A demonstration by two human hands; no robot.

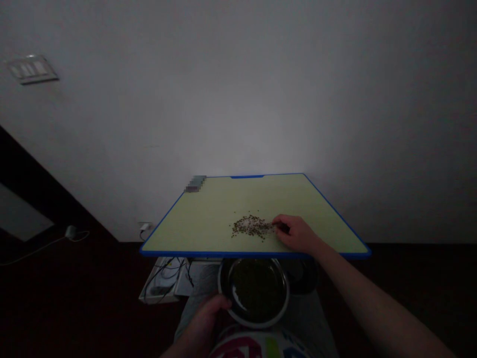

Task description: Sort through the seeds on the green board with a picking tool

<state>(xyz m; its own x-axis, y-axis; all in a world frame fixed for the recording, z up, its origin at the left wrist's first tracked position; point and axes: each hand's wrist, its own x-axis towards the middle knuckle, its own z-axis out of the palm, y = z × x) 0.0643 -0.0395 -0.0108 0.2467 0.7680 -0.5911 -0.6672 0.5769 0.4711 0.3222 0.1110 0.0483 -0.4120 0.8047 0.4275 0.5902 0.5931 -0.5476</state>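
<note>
A small pile of greenish-brown seeds lies on a pale green table with a blue edge. My right hand rests on the table just right of the pile, fingers curled and pinched at the pile's edge. My left hand grips the left rim of a round steel bowl held on my lap below the table's front edge. The bowl holds a dark mass of the same seeds.
A second dark bowl sits partly hidden right of the steel one. A small grey object lies at the table's far left corner. Cables and a white box lie on the floor to the left. A wall switch plate is upper left.
</note>
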